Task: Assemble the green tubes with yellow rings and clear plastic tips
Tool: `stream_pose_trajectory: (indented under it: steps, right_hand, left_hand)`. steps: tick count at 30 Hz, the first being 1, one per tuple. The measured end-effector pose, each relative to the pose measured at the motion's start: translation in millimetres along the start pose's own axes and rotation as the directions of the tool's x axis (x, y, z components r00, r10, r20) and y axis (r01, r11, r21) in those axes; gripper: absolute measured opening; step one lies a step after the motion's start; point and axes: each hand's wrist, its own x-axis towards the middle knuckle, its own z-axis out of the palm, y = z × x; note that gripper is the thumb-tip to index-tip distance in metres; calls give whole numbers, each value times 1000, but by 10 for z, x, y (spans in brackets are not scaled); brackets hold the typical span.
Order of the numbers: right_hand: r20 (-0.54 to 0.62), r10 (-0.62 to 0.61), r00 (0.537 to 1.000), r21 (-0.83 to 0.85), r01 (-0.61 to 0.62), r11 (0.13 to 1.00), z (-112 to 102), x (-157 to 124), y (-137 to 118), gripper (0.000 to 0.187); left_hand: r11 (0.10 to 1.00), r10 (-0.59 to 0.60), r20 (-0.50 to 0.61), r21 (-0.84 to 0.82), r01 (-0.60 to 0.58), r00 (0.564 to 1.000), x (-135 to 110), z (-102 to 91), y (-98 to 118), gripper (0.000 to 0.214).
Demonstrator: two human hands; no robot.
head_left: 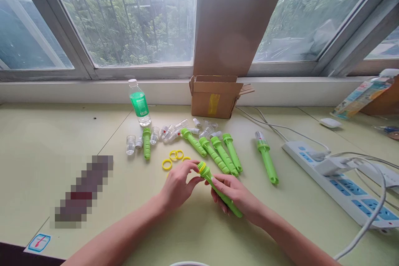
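Note:
My right hand [234, 193] is wrapped round a green ribbed plastic handle [231, 205], holding it tilted above the table. A yellow ring [202, 167] sits on the handle's upper end. My left hand [180, 183] pinches at that end, fingertips on the ring. Behind my hands lie three more green handles [218, 153] side by side, loose yellow rings [172, 158], and several small clear plastic caps [155, 134]. One assembled green handle with a clear cap [267, 158] lies apart to the right. Another green handle [146, 143] lies left of the caps.
A water bottle with a green label [139, 103] and an open cardboard box [214, 96] stand by the window sill. A white power strip [341, 183] with plugs and cables runs along the right. A blurred patch [84, 191] covers something at the left.

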Motion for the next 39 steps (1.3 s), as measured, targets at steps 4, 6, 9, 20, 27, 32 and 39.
stream_pose_trajectory:
  steps: [4, 6, 9, 20, 27, 32, 39]
  right_hand:
    - [-3, -3, 1000, 3, 3, 1000, 0, -2, 1, 34]
    - [0, -2, 1000, 6, 2, 1000, 1, -2, 0, 34]
    - [0, -6, 1000, -5, 6, 1000, 5, 2, 2, 34]
    - [-50, -27, 998, -79, 23, 997, 38, 33, 44, 35]
    - [-60, -19, 998, -124, 11, 992, 48, 35, 56, 36]
    - [-66, -18, 998, -159, 8, 987, 56, 22, 64, 37]
    - [-64, -20, 998, -162, 9, 987, 55, 34, 56, 36]
  left_hand:
    - [1000, 6, -3, 11, -6, 1000, -3, 4, -8, 15]
    - [1000, 7, 0, 16, -7, 1000, -5, 5, -11, 15]
    - [1000, 8, 5, 17, -8, 1000, -7, 5, -14, 15]
    - [999, -33, 46, 27, 32, 998, -16, 1, -42, 16]
    - [993, -111, 110, 51, 106, 988, -11, -5, -37, 17]
    - [986, -158, 149, 82, 147, 976, -10, -8, -41, 19]
    - [986, -160, 153, 79, 149, 975, -5, -15, -38, 19]
